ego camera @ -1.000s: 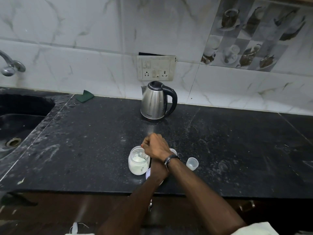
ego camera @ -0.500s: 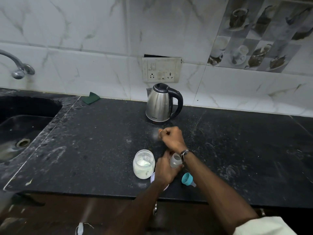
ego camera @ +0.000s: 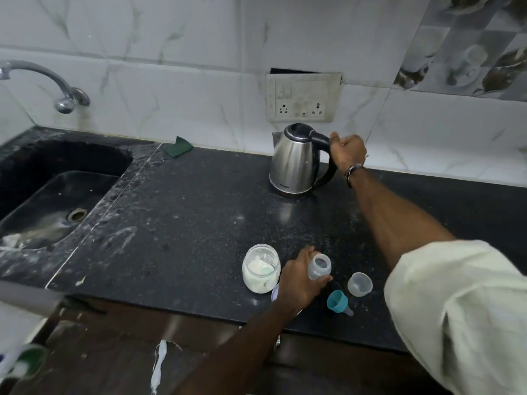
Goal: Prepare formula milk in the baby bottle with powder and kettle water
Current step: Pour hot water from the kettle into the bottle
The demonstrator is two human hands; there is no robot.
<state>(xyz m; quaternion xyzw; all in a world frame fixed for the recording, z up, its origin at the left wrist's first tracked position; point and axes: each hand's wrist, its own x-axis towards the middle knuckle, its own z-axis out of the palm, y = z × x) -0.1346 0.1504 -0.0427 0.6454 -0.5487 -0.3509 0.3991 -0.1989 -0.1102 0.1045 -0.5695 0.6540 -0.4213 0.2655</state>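
A steel kettle with a black lid and handle stands at the back of the black counter, under the wall socket. My right hand is closed around its handle. Near the front edge my left hand grips the small clear baby bottle, open at the top and upright on the counter. Left of it stands an open glass jar holding white powder. The teal bottle ring with its teat lies on its side right of the bottle, beside a clear cap.
A dark sink with a tap fills the left side. A green cloth lies by the wall. A white socket plate sits above the kettle. A white lid edge peeks from under my left hand.
My right hand has left the jar and bottle and reached back to the kettle handle. My left hand has stayed on the bottle. The view has moved closer.
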